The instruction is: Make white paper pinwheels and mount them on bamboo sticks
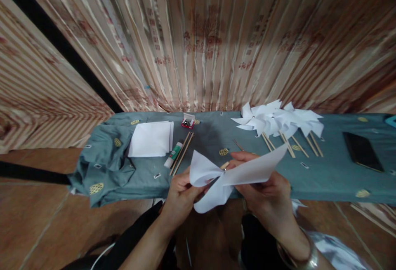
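Note:
A white paper pinwheel [213,175] is held between my two hands, above the front edge of the cloth-covered surface. A small metal pin shows at its centre, and the end of a wooden stick [225,165] peeks out behind it. My left hand [179,198] is closed on the pinwheel's left side, its fingertips partly hidden by the paper. My right hand [267,200] grips it from behind on the right, where a broad blade covers several fingers. Just beyond my left hand lie two wooden sticks [183,154] and a green and white glue stick [173,154].
White paper sheets [151,139] are stacked at the left. A small red box [187,121] of metal pins sits at the back. Several pinwheels [275,117] on sticks lie back right, with a dark phone [362,151] farther right. A striped curtain [204,47] hangs behind.

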### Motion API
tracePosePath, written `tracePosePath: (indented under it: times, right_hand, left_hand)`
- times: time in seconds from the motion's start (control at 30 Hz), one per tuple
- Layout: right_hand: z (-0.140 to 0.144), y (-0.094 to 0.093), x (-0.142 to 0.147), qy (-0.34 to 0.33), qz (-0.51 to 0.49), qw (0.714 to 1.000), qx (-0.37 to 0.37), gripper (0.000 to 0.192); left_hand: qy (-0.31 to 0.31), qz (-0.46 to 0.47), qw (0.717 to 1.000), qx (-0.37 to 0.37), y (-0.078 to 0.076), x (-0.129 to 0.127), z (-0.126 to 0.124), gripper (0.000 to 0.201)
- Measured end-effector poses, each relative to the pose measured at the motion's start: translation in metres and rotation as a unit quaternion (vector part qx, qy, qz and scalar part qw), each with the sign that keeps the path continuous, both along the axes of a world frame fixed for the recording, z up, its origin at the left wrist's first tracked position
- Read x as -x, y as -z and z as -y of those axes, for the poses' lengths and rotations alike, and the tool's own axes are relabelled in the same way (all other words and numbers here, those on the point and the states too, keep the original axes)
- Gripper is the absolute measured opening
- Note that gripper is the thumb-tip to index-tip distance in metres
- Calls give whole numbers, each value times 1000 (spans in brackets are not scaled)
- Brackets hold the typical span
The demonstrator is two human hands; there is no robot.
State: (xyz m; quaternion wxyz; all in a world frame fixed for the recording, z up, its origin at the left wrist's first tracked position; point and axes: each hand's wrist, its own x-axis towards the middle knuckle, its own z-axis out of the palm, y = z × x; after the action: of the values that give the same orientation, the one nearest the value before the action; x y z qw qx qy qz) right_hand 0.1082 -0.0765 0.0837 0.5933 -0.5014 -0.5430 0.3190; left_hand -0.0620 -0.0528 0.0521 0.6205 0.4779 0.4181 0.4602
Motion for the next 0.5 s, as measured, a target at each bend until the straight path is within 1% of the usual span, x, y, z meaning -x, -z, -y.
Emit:
tracePosePath:
  times: [0.13, 0.23, 0.37, 0.5]
  right_hand:
    - [1, 3, -1, -9, -16, 1000, 2, 23]
    - [0, 7, -2, -12, -40, 999, 23, 27]
    - [-9, 14, -2, -31, -112, 989, 95, 29]
    - [-17, 23, -5, -44, -169, 972, 158, 35]
  left_hand:
    - [11, -2, 1000, 10, 2, 2, 0, 19]
    - [18, -4, 1000, 24, 3, 2, 0, 20]
    - [12, -3, 1000, 26, 4, -2, -2, 14]
    - [14, -5, 1000, 21, 6, -6, -5, 17]
